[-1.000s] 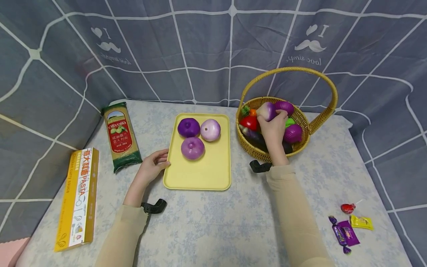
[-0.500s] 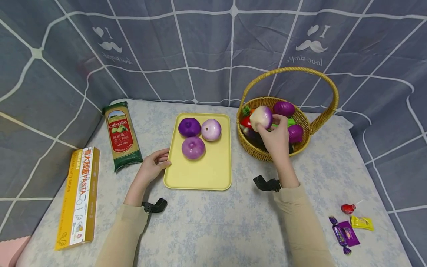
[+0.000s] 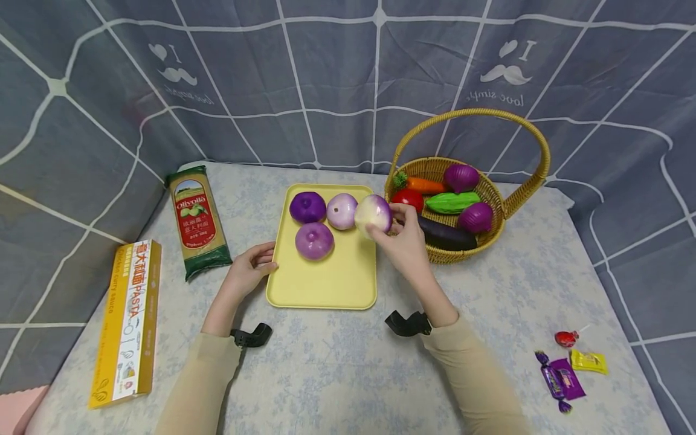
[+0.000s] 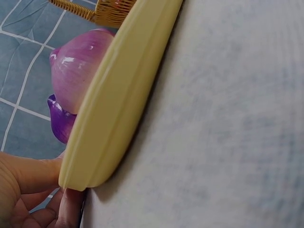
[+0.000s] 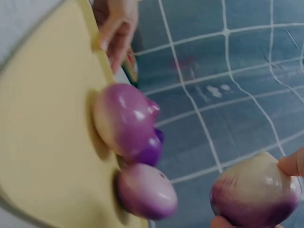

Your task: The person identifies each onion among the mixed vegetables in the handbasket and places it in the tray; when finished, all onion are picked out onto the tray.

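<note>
My right hand [image 3: 405,241] pinches a white-and-purple onion [image 3: 373,215] between thumb and fingers at the tray's right edge, and in the right wrist view this onion [image 5: 254,192] shows apart from the tray. Three onions sit at the back of the yellow tray [image 3: 326,284]: a dark purple onion [image 3: 307,208], a pale lilac onion [image 3: 342,211] and a pinkish-purple onion [image 3: 314,241]. At the tray's left edge, my left hand [image 3: 247,275] grips the rim, its thumb on the rim and the fingers lower at the side, as the left wrist view shows.
A wicker basket [image 3: 499,238] with a tall handle holds a carrot [image 3: 426,186], tomato [image 3: 409,198], green vegetable [image 3: 452,202], eggplant [image 3: 446,234] and two purple onions. Pasta packets [image 3: 198,220] and a pasta box [image 3: 127,323] lie left. Several sweets [image 3: 565,377] lie front right.
My right hand has lifted the white-and-purple onion out of the basket and carried it left to the tray's right edge. My left hand stays at the tray.
</note>
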Demonstrator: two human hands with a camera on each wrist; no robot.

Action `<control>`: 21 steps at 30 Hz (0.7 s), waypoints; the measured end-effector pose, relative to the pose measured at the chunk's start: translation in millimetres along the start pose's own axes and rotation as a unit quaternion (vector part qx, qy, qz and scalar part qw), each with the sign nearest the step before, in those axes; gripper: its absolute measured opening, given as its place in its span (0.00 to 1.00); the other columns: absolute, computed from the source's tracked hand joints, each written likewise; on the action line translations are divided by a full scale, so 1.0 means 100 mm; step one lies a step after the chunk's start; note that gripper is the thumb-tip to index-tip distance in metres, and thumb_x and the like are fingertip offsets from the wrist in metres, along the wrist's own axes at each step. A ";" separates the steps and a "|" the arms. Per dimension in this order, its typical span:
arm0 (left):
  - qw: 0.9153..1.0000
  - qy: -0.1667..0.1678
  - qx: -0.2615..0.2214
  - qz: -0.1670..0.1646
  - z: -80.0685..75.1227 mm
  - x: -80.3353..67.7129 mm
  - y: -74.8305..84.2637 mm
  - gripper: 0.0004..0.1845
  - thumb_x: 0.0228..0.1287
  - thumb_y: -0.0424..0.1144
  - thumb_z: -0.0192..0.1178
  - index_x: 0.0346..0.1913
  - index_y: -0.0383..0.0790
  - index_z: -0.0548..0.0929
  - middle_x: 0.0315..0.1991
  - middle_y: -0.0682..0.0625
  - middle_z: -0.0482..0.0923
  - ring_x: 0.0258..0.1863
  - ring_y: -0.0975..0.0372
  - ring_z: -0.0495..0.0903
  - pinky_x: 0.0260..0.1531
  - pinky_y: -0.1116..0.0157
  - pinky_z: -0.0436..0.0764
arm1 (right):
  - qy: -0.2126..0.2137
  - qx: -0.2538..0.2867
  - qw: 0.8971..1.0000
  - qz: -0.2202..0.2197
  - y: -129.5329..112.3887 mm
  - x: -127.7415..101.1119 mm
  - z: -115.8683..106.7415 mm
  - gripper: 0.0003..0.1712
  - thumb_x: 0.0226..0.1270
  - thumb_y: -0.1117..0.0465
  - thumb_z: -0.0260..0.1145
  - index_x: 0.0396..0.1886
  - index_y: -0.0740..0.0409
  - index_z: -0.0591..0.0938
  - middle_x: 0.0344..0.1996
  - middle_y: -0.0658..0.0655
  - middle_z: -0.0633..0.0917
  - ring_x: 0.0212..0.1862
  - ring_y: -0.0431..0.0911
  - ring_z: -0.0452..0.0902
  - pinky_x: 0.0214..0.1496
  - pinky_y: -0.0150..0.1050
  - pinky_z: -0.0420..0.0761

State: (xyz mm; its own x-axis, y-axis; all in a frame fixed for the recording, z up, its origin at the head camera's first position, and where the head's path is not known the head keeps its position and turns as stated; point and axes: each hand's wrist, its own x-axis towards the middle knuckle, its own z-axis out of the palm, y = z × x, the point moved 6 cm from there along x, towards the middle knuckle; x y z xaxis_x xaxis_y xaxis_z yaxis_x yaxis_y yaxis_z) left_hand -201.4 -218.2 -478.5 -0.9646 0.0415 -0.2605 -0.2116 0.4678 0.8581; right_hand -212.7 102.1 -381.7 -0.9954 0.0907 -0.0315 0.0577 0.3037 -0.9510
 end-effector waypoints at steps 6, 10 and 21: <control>1.000 0.002 0.003 0.001 0.00 0.00 0.00 0.29 0.71 0.32 0.58 0.73 0.36 0.66 0.62 0.36 0.73 0.62 0.48 0.74 0.48 0.75 0.79 | -0.034 -0.003 0.999 -0.001 0.11 -0.05 0.27 0.37 0.59 0.57 0.73 0.64 0.62 0.68 0.57 0.63 0.77 0.57 0.55 0.80 0.57 0.45 0.82; 1.000 0.003 0.003 0.000 0.00 0.00 0.00 0.29 0.71 0.32 0.58 0.73 0.36 0.66 0.62 0.36 0.73 0.62 0.48 0.74 0.49 0.73 0.79 | -0.049 -0.016 0.999 0.009 0.23 -0.03 0.40 0.36 0.59 0.56 0.73 0.63 0.64 0.70 0.56 0.65 0.79 0.58 0.55 0.78 0.60 0.46 0.80; 1.000 0.003 0.001 0.000 0.00 -0.01 0.01 0.29 0.71 0.32 0.58 0.73 0.36 0.65 0.62 0.35 0.73 0.61 0.48 0.74 0.47 0.76 0.78 | -0.084 -0.041 0.994 0.063 0.52 0.07 0.59 0.36 0.62 0.53 0.71 0.65 0.66 0.72 0.56 0.66 0.81 0.58 0.56 0.80 0.58 0.45 0.81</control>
State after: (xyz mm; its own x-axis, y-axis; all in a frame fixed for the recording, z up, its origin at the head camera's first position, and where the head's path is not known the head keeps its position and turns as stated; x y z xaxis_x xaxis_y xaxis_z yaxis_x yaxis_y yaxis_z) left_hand -200.7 -217.3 -477.5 -0.9654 0.0362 -0.2583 -0.2117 0.4696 0.8571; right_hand -220.8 62.9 -449.0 -0.9783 -0.0256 -0.2055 0.1810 0.3766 -0.9085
